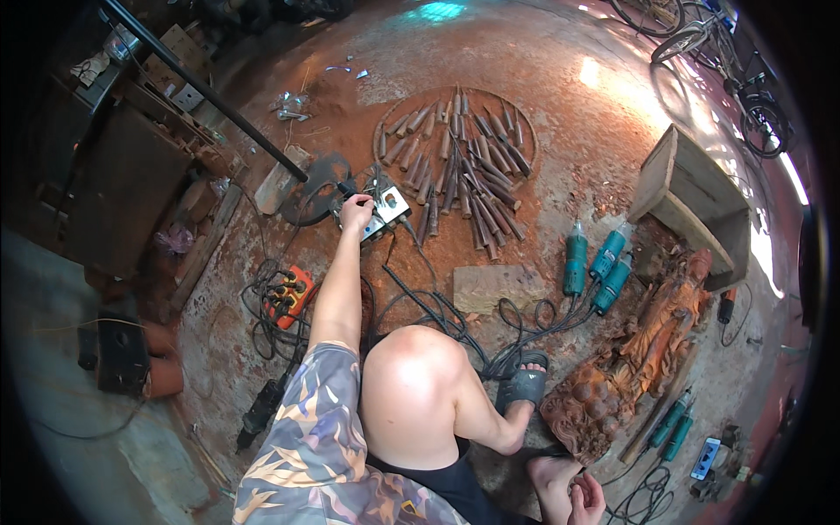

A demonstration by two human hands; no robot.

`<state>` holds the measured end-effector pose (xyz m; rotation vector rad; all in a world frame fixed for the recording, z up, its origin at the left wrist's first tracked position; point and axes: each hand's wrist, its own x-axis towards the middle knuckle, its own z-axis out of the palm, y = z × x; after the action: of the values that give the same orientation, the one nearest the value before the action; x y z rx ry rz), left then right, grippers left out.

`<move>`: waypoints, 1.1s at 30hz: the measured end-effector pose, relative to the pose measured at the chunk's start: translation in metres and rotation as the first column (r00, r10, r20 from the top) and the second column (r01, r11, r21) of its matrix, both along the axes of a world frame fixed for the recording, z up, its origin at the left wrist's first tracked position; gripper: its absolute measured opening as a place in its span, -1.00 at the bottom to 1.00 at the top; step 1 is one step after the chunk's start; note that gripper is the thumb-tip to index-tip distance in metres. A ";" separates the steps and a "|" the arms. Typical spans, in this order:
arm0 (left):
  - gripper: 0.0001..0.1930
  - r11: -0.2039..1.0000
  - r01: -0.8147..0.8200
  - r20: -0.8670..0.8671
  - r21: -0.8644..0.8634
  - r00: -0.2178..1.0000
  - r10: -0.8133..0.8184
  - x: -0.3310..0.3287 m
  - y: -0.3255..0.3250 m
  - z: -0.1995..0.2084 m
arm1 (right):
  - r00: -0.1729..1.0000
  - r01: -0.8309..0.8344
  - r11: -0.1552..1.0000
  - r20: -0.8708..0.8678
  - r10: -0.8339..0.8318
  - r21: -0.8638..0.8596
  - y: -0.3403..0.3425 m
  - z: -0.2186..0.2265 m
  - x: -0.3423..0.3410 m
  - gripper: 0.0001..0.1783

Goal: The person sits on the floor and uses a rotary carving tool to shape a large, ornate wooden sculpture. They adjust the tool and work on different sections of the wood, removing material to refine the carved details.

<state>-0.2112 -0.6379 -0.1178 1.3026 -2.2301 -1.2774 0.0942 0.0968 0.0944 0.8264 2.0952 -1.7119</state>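
My left arm reaches forward, and my left hand (pixel 356 213) is at a silver control box (pixel 391 206) with dark cords on it. Its fingers are pinched together at the box's left side; what is between them is too small to tell. My right hand (pixel 588 501) rests low beside my bare foot (pixel 553 477), fingers curled, partly cut off by the lower edge. Whatever it may grip is hidden. Close by lies a carved reddish-brown wooden figure (pixel 643 337), on its side on the floor.
Many wooden-handled carving tools (pixel 459 171) fan out inside a ring. Teal rotary power tools (pixel 575 260) stand right of a flat stone block (pixel 497 289). An orange power strip (pixel 290 297) sits among tangled cords. A wooden crate (pixel 691 188), a phone (pixel 706 458) and a black pole (pixel 210 92) are around.
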 end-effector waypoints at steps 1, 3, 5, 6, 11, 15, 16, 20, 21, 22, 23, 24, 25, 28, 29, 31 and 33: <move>-0.73 1.000 0.000 0.007 0.010 1.000 0.000 0.001 0.004 0.002 | 1.000 -0.006 1.000 -0.004 0.006 0.011 -0.002 0.000 -0.002 -0.56; -0.80 0.996 0.020 -0.072 0.088 0.997 -0.013 0.007 0.016 0.006 | 1.000 0.000 1.000 -0.006 0.000 0.005 -0.003 -0.002 -0.004 -0.56; -0.86 0.979 0.019 -0.120 0.202 0.993 0.006 0.015 0.027 0.009 | 1.000 -0.015 1.000 0.012 0.015 0.003 -0.003 -0.003 -0.002 -0.57; -0.87 0.978 0.041 -0.147 0.203 0.989 -0.011 0.017 0.030 0.011 | 1.000 -0.012 1.000 0.016 0.013 -0.021 -0.002 -0.005 0.000 -0.57; -0.73 0.973 0.054 -0.180 0.225 0.984 -0.013 0.021 0.034 0.009 | 0.998 0.031 0.997 0.049 -0.028 -0.071 -0.001 -0.026 0.010 -0.57; -0.61 0.997 0.079 -0.101 0.028 0.992 -0.075 0.029 0.033 0.014 | 0.999 -0.031 0.998 -0.026 0.033 0.054 0.027 -0.031 0.017 -0.58; -0.58 0.986 0.163 -0.132 0.035 0.979 -0.157 0.036 0.035 0.014 | 0.991 -0.063 0.989 -0.107 0.078 0.137 0.040 -0.028 0.020 -0.60; -0.56 0.957 0.128 -0.369 0.258 0.929 -0.025 0.064 0.026 0.023 | 0.984 0.135 0.876 -0.167 -0.063 0.463 0.154 0.035 0.074 -0.63; -0.55 0.968 0.121 -0.374 0.222 0.927 -0.030 0.077 0.023 0.024 | 0.946 0.275 0.854 -0.281 -0.160 0.440 0.183 0.049 0.096 -0.65; -0.52 0.977 0.110 -0.314 0.184 0.948 -0.047 0.084 0.024 0.025 | 0.914 0.376 0.814 -0.322 -0.247 0.443 0.216 0.062 0.119 -0.67; -0.50 0.982 0.046 -0.222 0.185 0.975 -0.004 0.093 0.027 0.029 | 0.879 0.455 0.774 -0.358 -0.314 0.440 0.244 0.065 0.144 -0.67; -0.50 0.974 0.165 -0.279 0.154 0.953 -0.117 0.094 0.033 0.032 | 0.869 0.485 0.726 -0.358 -0.340 0.488 0.269 0.066 0.172 -0.67; -0.51 0.963 0.218 -0.309 0.157 0.937 -0.162 0.092 0.042 0.040 | 0.838 0.545 0.687 -0.342 -0.425 0.481 0.291 0.054 0.194 -0.65; -0.55 0.939 0.333 -0.387 0.084 0.879 -0.277 0.078 0.083 0.088 | 0.813 0.532 0.708 -0.044 -0.581 0.465 0.329 -0.003 0.252 -0.56; -0.54 0.918 0.395 -0.417 0.031 0.840 -0.347 0.069 0.100 0.113 | 0.732 0.537 0.656 0.095 -0.675 0.531 0.332 -0.028 0.266 -0.52; -0.57 0.892 0.439 -0.415 -0.110 0.795 -0.442 0.048 0.134 0.167 | 0.671 0.577 0.658 0.180 -0.720 0.484 0.317 -0.080 0.286 -0.46; -0.59 0.854 0.495 -0.434 -0.162 0.741 -0.512 0.036 0.168 0.226 | 0.650 0.558 0.621 0.175 -0.740 0.551 0.290 -0.127 0.292 -0.40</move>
<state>-0.1748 -0.4703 0.1077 0.2924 -2.2843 -1.5085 0.3863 0.3866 -0.0330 2.1368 2.0298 -1.1259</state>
